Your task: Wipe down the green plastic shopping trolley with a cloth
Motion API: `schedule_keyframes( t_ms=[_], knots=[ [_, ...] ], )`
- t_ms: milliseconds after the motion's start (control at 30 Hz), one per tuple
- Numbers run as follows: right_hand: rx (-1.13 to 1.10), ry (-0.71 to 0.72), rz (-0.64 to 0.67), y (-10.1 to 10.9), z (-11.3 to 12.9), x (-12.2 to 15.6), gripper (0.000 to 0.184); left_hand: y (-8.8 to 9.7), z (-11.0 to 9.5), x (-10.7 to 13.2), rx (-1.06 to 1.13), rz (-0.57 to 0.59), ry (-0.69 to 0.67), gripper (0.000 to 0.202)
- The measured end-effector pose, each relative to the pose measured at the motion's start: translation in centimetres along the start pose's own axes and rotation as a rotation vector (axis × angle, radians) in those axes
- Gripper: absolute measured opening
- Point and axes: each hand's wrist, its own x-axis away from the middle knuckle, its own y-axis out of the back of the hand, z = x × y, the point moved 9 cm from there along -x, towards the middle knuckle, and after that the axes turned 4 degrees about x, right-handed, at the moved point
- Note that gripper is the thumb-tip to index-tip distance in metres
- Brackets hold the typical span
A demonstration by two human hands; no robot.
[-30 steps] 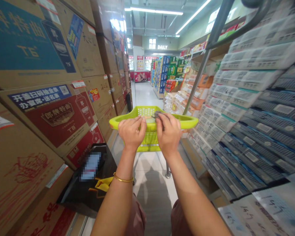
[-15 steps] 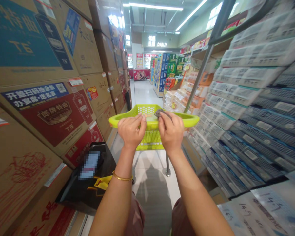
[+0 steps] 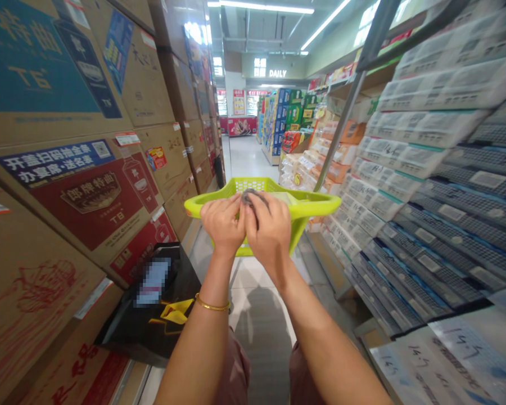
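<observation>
A slim, shiny gold-coloured bangle [image 3: 213, 307] circles the left forearm [image 3: 204, 340] near the wrist. The left hand [image 3: 222, 225], right hand [image 3: 270, 225] and right forearm [image 3: 320, 323] are bare. Soft-creased, dusky mauve-brown cloth legwear [image 3: 238, 365] covers both thighs.

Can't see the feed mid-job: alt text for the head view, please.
A person's left grip and right grip sit side by side on the near rim of a lime-green basket, the right holding a dark item too blurred to identify. Cartons and a black bag line the left of the aisle; wrapped packs are stacked on the right.
</observation>
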Motion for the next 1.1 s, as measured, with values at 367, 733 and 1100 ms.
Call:
schedule_keyframes(
  t_ms=[367,733,1100],
  knots=[
    [0.103,0.090,-0.024,0.8,-2.4,-0.2,0.028,-0.4,-0.2,-0.3,0.006,0.066,0.009,0.025],
    [0.149,-0.181,-0.212,3.6,-8.9,-0.6,0.029,-0.1,-0.7,-0.2,0.000,0.024,0.014,0.029],
    [0.119,0.071,-0.061,0.3,0.1,0.2,0.028,-0.2,-0.3,-0.1,0.005,0.026,0.018,0.029]
  ],
)
